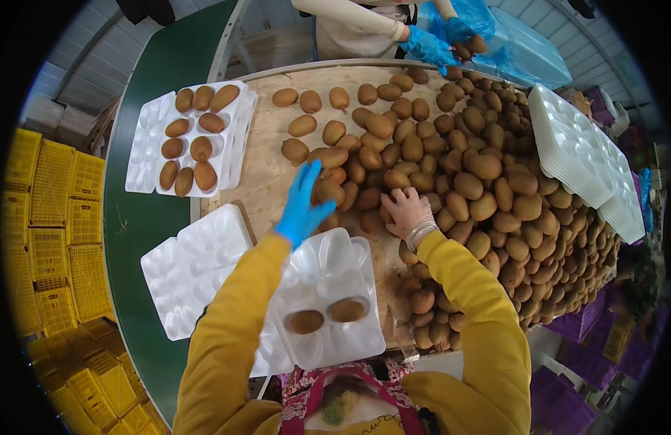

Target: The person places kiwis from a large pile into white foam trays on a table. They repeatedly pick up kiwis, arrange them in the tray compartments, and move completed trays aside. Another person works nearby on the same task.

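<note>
My left hand point(304, 209), in a blue glove, is over the left edge of the kiwifruit pile with its thumb apart from its fingers and nothing in its grip. In a clear glove, my right hand point(408, 215) rests with bent fingers on kiwifruit point(396, 179) in the pile; whether it grips one is hidden. Close in front of my body lies a white moulded plastic tray point(335, 283) holding two kiwifruit point(307, 322) side by side in its cups. Left of it, partly under my left sleeve, is another white tray point(205, 250) with bare cups.
A white tray point(193, 136) with several kiwifruit sits at the upper left, partly over the green conveyor belt point(150, 217). Stacked trays point(580, 152) lean on the pile at right. Across the wooden table point(264, 130), a co-worker's blue-gloved hands point(430, 46) hold kiwifruit. Yellow crates point(52, 228) stand left.
</note>
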Action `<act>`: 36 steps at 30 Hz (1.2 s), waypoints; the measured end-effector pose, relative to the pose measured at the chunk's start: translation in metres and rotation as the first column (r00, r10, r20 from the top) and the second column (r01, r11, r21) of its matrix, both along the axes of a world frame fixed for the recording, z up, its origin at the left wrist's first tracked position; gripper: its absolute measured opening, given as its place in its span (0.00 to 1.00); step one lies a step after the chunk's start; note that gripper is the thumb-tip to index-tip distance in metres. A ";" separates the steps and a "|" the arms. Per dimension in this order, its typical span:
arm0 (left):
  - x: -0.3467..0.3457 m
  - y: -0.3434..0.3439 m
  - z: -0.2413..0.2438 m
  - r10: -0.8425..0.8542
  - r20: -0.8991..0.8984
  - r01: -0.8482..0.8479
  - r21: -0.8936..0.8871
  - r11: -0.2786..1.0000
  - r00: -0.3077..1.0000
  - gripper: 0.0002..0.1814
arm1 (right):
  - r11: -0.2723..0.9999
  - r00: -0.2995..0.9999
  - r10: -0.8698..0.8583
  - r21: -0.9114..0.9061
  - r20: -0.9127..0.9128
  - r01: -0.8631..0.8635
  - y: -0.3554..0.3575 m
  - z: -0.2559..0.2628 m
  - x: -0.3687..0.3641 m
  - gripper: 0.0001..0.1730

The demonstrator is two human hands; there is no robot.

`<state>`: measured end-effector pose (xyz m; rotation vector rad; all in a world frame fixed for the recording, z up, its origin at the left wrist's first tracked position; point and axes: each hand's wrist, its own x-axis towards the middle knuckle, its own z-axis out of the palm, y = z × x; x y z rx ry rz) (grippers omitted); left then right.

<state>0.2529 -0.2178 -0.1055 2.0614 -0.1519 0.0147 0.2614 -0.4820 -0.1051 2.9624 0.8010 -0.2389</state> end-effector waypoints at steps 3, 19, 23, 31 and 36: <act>0.065 -0.015 -0.017 0.047 -0.110 -0.034 0.116 0.993 0.993 0.42 | 0.894 0.987 -0.133 0.418 -0.095 0.161 -0.010 0.013 0.007 0.29; 0.132 -0.061 0.010 -0.341 -0.374 0.484 0.417 0.769 0.863 0.36 | 0.965 0.959 -0.256 0.023 -0.119 0.260 0.010 0.034 0.057 0.38; 0.138 -0.060 -0.014 -0.386 -0.240 0.454 0.508 0.732 0.891 0.34 | 0.915 0.954 -0.299 -0.296 -0.038 0.275 0.041 0.019 0.061 0.32; 0.114 0.037 0.035 0.094 -0.508 -0.224 -0.201 0.954 0.856 0.35 | 0.885 0.959 -0.276 0.405 0.062 0.228 -0.008 0.024 0.025 0.35; 0.109 0.089 0.007 -0.050 -0.742 -0.428 -0.438 0.791 0.668 0.39 | 0.991 0.990 -0.130 -0.034 0.061 0.132 -0.004 0.004 -0.011 0.32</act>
